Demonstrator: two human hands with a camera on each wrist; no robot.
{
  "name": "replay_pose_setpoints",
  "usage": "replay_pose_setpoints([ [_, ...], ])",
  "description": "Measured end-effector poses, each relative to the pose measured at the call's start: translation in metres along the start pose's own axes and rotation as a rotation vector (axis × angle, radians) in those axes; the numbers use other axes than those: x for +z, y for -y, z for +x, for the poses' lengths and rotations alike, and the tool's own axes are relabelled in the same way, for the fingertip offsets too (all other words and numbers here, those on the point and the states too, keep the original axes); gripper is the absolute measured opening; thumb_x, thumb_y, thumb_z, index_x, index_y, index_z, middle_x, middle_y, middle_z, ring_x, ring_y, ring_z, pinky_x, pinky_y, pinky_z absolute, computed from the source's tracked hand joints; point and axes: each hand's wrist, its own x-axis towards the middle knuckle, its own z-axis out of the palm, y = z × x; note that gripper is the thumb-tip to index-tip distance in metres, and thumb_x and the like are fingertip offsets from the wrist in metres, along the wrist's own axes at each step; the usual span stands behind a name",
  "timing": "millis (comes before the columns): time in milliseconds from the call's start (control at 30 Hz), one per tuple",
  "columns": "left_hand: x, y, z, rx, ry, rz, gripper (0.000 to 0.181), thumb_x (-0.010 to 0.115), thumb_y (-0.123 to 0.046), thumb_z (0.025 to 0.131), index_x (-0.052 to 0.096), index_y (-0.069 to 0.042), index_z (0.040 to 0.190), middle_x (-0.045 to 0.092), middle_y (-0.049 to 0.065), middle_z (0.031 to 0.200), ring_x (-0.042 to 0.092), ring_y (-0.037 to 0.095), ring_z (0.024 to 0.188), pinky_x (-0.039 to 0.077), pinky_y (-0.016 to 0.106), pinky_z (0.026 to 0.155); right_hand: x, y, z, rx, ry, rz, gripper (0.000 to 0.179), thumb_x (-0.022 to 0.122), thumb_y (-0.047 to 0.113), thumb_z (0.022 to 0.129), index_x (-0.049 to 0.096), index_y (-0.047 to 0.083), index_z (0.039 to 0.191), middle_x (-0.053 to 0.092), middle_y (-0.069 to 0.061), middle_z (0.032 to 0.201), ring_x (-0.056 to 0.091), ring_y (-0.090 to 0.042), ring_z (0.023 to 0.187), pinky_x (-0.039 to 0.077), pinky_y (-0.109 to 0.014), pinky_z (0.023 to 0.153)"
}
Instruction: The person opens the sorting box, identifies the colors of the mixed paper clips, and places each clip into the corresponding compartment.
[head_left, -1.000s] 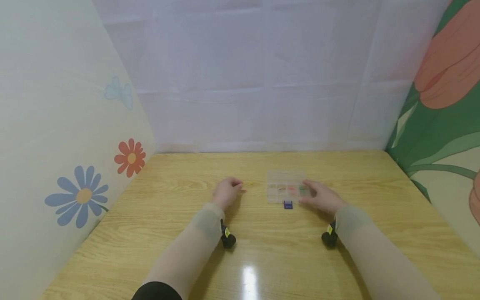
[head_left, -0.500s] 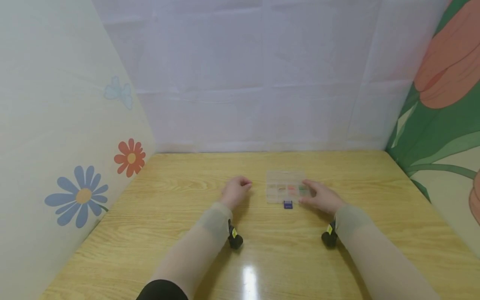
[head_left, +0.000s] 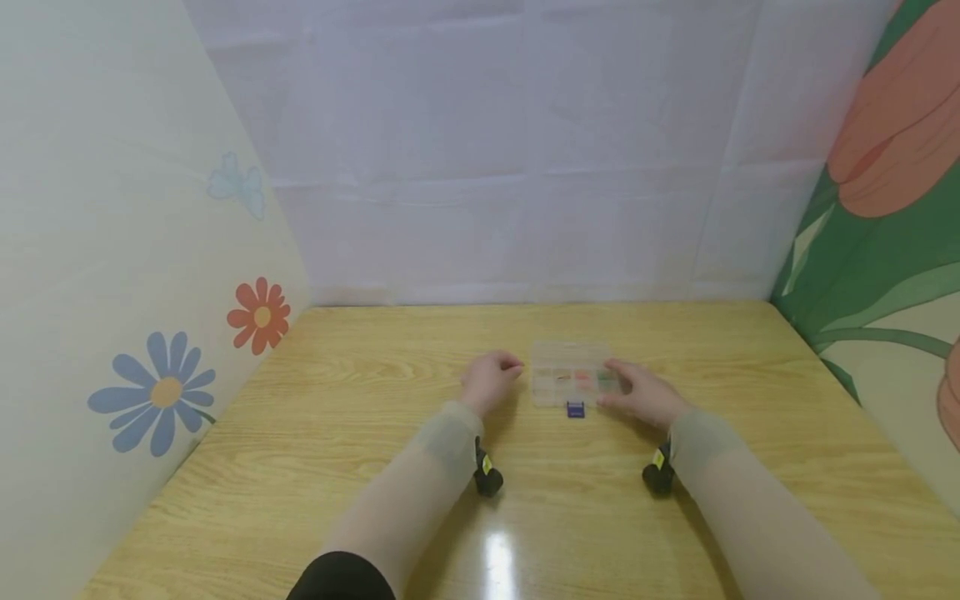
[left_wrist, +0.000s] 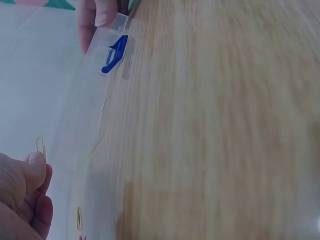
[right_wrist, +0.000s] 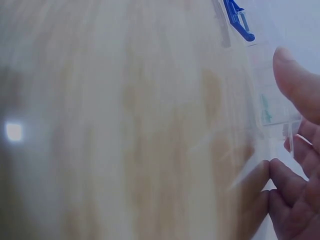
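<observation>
My left hand (head_left: 489, 383) is just left of a clear plastic compartment box (head_left: 543, 399), apart from it. Between thumb and forefinger it pinches a yellow paper clip (left_wrist: 41, 145), plainest in the left wrist view. The box's lid stands back, and small red and green pieces show in its compartments. A blue latch (head_left: 575, 410) sticks out at its front. My right hand (head_left: 647, 395) holds the box's right end, thumb at the front and fingers towards the back. Green pieces (right_wrist: 266, 109) lie in the compartment near that thumb.
Another yellow paper clip (left_wrist: 79, 218) lies near the left hand, with a bit of red (left_wrist: 82, 238) at the frame's lower edge. The wooden table (head_left: 570, 517) runs back to a white cloth (head_left: 495, 208). Flower-printed panels (head_left: 161, 250) stand at both sides.
My left hand has moved right along the table, up close to the box. The right hand and the box have stayed where they were.
</observation>
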Motion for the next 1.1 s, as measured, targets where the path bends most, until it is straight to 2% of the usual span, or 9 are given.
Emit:
replay_pose_setpoints([
  [200, 0.011, -0.006, 0.006, 0.034, 0.009, 0.048, 0.013, 0.062, -0.028, 0.094, 0.071, -0.019, 0.098, 0.070, -0.004, 0.101, 0.061, 0.021, 0.101, 0.022, 0.054, 0.100, 0.000, -0.004, 0.002, 0.001, 0.006, 0.002, 0.085, 0.067, 0.051, 0.085, 0.027, 0.016, 0.152, 0.022, -0.020, 0.155, 0.021, -0.045, 0.139, 0.015, -0.062, 0.108],
  [400, 0.018, -0.012, 0.011, 0.072, -0.020, 0.151, 0.011, 0.063, -0.029, 0.093, 0.072, -0.022, 0.093, 0.071, -0.007, 0.097, 0.062, 0.020, 0.096, 0.030, 0.048, 0.093, 0.001, -0.007, 0.005, 0.006, 0.008, 0.007, 0.085, 0.068, 0.051, 0.085, 0.028, 0.018, 0.151, 0.021, -0.018, 0.156, 0.020, -0.044, 0.140, 0.015, -0.062, 0.109],
  [667, 0.023, -0.015, 0.012, 0.080, -0.037, 0.196, 0.010, 0.065, -0.028, 0.091, 0.073, -0.021, 0.091, 0.071, -0.008, 0.096, 0.061, 0.020, 0.095, 0.031, 0.046, 0.086, 0.002, -0.005, 0.004, 0.003, 0.002, 0.002, 0.086, 0.068, 0.053, 0.083, 0.029, 0.017, 0.151, 0.022, -0.019, 0.156, 0.021, -0.044, 0.140, 0.015, -0.063, 0.108],
  [900, 0.023, -0.014, 0.012, 0.069, -0.024, 0.197, 0.009, 0.067, -0.028, 0.091, 0.073, -0.021, 0.092, 0.071, -0.007, 0.098, 0.061, 0.019, 0.095, 0.032, 0.045, 0.084, 0.002, -0.007, 0.005, -0.002, 0.001, 0.002, 0.085, 0.067, 0.052, 0.085, 0.028, 0.017, 0.151, 0.023, -0.018, 0.156, 0.021, -0.043, 0.140, 0.015, -0.062, 0.109],
  [1100, 0.017, -0.008, 0.011, 0.043, -0.030, 0.120, 0.012, 0.064, -0.025, 0.093, 0.072, -0.020, 0.100, 0.070, -0.004, 0.104, 0.060, 0.020, 0.101, 0.029, 0.051, 0.094, 0.003, -0.006, 0.004, -0.003, 0.001, 0.009, 0.084, 0.068, 0.050, 0.085, 0.029, 0.017, 0.151, 0.022, -0.018, 0.156, 0.020, -0.043, 0.140, 0.014, -0.062, 0.109],
])
